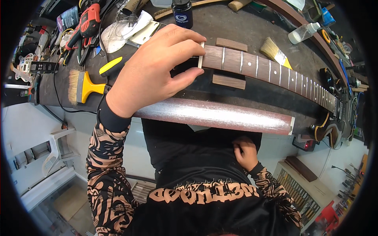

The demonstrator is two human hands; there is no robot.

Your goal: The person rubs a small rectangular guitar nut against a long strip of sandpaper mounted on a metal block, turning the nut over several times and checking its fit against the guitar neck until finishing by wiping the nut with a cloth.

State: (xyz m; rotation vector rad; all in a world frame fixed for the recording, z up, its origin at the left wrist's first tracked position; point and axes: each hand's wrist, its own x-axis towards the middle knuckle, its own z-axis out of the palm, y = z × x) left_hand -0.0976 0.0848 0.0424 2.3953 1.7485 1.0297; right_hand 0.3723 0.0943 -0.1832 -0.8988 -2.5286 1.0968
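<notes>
My left hand (157, 65) reaches over the headstock end of a guitar neck, its thumb and fingertips pinching the two ends of a thin off-white guitar nut (201, 56). The nut stands across the end of the dark wooden fretboard (252, 63), which has pale frets and dot inlays and runs away to the right. My right hand (245, 152) rests low against my black clothing, holding nothing, fingers loosely laid and partly hard to see. Just below the neck lies a long sanding bar (212, 114) with a reddish, whitened face.
Two small wood blocks (229, 82) flank the neck. A yellow-handled brush (84, 87) lies left of my wrist, another brush (275, 53) beyond the fretboard. A dark jar (182, 15), a clear bottle (304, 33) and a red power tool (88, 21) sit farther back on the bench.
</notes>
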